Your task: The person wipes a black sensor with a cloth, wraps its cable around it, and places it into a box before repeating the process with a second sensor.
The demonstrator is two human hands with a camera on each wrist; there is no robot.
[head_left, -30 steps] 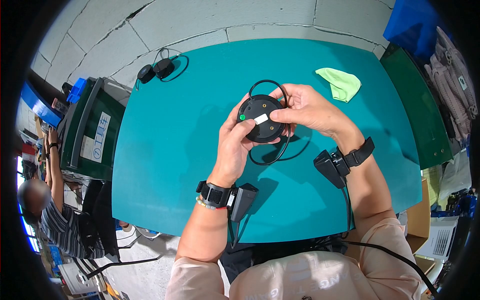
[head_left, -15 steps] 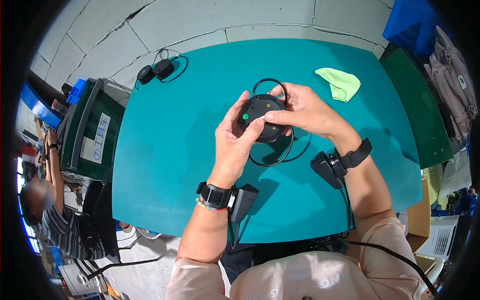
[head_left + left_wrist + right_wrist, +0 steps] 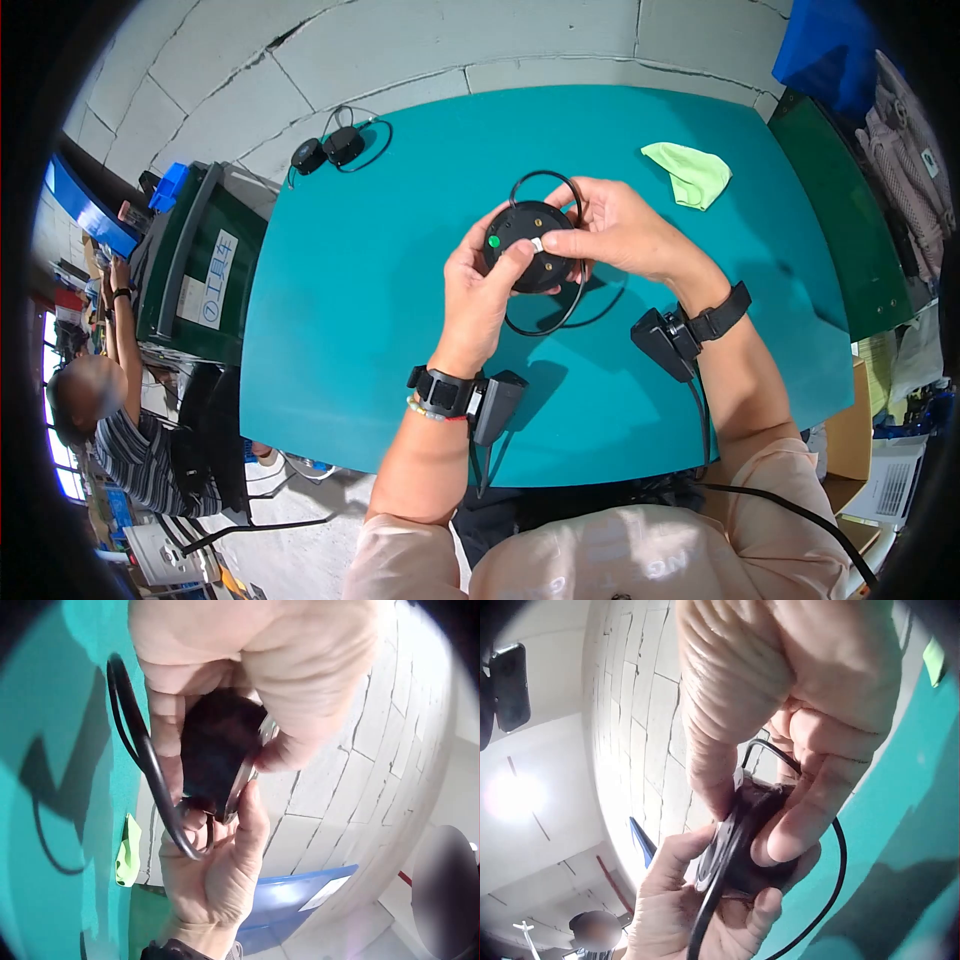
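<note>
Both hands hold a round black puck-like device [image 3: 514, 222] above the table, its flat face turned up. That face has a green dot [image 3: 494, 242], small brass-coloured holes and a white label [image 3: 537, 245]. My left hand [image 3: 475, 305] grips the near left side, fingers around the rim and thumb on the face at the label. From the right, my right hand [image 3: 635, 238] pinches the device, its thumb at the label's right end. A black cable [image 3: 543, 172] loops around the device's right side. In the left wrist view, fingers wrap the device's dark body [image 3: 217, 742].
On the green table [image 3: 380, 300], two black round devices [image 3: 342, 147] with cables lie at the back left. A light green cloth [image 3: 692, 176] lies at the back right. A dark green cabinet [image 3: 200, 290] stands left, near another person [image 3: 140, 450]. A block wall rises behind.
My left thumb has slid onto the white label, covering part of it, and my right thumb has stayed close beside it. The head view has shifted slightly.
</note>
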